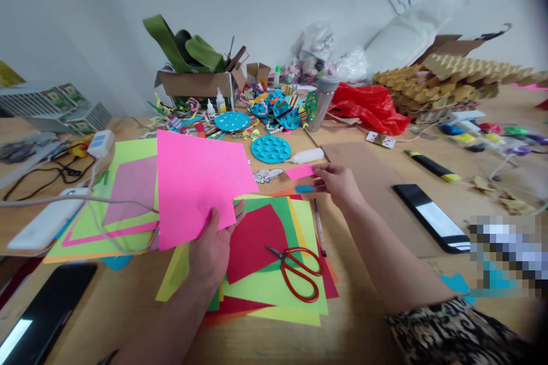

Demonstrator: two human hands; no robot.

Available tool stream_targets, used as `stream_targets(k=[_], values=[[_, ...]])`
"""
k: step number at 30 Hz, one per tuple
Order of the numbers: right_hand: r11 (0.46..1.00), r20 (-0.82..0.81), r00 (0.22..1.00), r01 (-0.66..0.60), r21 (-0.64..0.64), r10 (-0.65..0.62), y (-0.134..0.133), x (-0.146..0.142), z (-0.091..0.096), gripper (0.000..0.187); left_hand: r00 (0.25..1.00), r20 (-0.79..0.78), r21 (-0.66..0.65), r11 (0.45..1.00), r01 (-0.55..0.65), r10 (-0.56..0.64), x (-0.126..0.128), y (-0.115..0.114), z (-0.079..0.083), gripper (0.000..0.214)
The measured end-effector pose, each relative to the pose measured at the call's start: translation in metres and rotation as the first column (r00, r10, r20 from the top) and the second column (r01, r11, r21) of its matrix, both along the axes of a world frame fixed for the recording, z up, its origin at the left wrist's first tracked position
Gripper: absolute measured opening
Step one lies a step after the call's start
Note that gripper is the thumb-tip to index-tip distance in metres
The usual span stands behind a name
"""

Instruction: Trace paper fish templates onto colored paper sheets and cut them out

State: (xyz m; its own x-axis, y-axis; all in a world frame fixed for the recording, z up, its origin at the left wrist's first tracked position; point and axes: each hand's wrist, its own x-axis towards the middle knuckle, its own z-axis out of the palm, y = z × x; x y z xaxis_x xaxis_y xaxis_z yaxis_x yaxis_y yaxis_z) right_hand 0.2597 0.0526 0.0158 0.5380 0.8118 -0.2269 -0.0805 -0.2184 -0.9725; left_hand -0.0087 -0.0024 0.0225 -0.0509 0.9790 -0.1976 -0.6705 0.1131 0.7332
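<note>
My left hand (214, 251) is closed on the lower edge of a large pink paper sheet (197, 182), holding it up above a stack of coloured sheets (274, 291). My right hand (338, 182) reaches forward and pinches a small blue paper strip (305, 188), just below a small pink paper piece (299, 171). Red-handled scissors (297, 271) lie on the stack near my left hand. A pen (319, 227) lies beside the stack under my right wrist.
Blue perforated discs (270, 149), a white glue bottle (306, 155) and craft scraps lie behind. A brown cardboard sheet (377, 182), a black-and-white ruler-like bar (432, 219), a red bag (370, 105), folded cardboard (449, 82), a charger with cables (100, 145) and a dark screen (43, 311) surround the work area.
</note>
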Motion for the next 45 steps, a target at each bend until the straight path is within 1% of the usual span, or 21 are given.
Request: stream_targets(k=[4, 10, 15, 19, 22, 27, 29, 33, 36, 39, 42, 45], values=[[0.998, -0.010, 0.998, -0.062, 0.015, 0.062, 0.014, -0.010, 0.004, 0.007, 1.000, -0.005, 0.013, 1.000, -0.007, 0.007, -0.001, 0.000, 0.000, 0.055], [0.990, 0.006, 0.991, -0.136, 0.023, 0.136, 0.051, -0.032, 0.010, 0.007, 0.994, -0.031, 0.051, 0.993, -0.102, 0.104, -0.004, 0.001, -0.001, 0.055], [0.980, 0.009, 0.980, -0.200, -0.003, 0.200, 0.083, -0.056, 0.002, 0.008, 0.985, -0.053, 0.054, 0.986, -0.160, 0.163, -0.007, 0.005, -0.006, 0.054], [0.966, -0.018, 0.966, -0.257, -0.033, 0.257, 0.094, -0.074, -0.005, 0.011, 0.970, -0.066, 0.081, 0.970, -0.229, 0.234, -0.006, 0.007, -0.006, 0.055], [0.943, -0.043, 0.944, -0.328, -0.056, 0.326, 0.093, -0.086, -0.007, 0.009, 0.959, -0.091, 0.112, 0.960, -0.258, 0.269, -0.006, 0.008, -0.003, 0.054], [0.889, -0.074, 0.896, -0.444, -0.114, 0.438, 0.081, -0.099, -0.011, 0.013, 0.958, -0.108, 0.164, 0.955, -0.248, 0.267, -0.007, 0.007, 0.000, 0.053], [0.885, -0.078, 0.895, -0.446, -0.132, 0.440, 0.077, -0.099, -0.012, 0.013, 0.959, -0.113, 0.161, 0.957, -0.242, 0.261, -0.007, 0.007, 0.000, 0.054], [0.900, -0.074, 0.914, -0.405, -0.160, 0.399, 0.072, -0.095, -0.014, 0.011, 0.958, -0.123, 0.157, 0.958, -0.240, 0.261, -0.006, 0.006, -0.001, 0.054], [0.900, -0.063, 0.916, -0.400, -0.174, 0.395, 0.069, -0.097, -0.015, 0.011, 0.953, -0.138, 0.173, 0.954, -0.244, 0.268, -0.006, 0.005, -0.003, 0.054], [0.891, -0.026, 0.909, -0.413, -0.189, 0.416, 0.066, -0.106, -0.015, 0.011, 0.955, -0.148, 0.183, 0.956, -0.228, 0.256, -0.006, 0.005, -0.003, 0.054], [0.874, 0.053, 0.891, -0.429, -0.228, 0.451, 0.063, -0.114, -0.017, 0.010, 0.954, -0.146, 0.189, 0.954, -0.234, 0.263, -0.007, 0.005, -0.002, 0.054], [0.846, 0.178, 0.842, -0.453, -0.280, 0.510, 0.059, -0.115, -0.019, 0.008, 0.955, -0.142, 0.187, 0.954, -0.234, 0.262, -0.007, 0.006, -0.001, 0.053]])
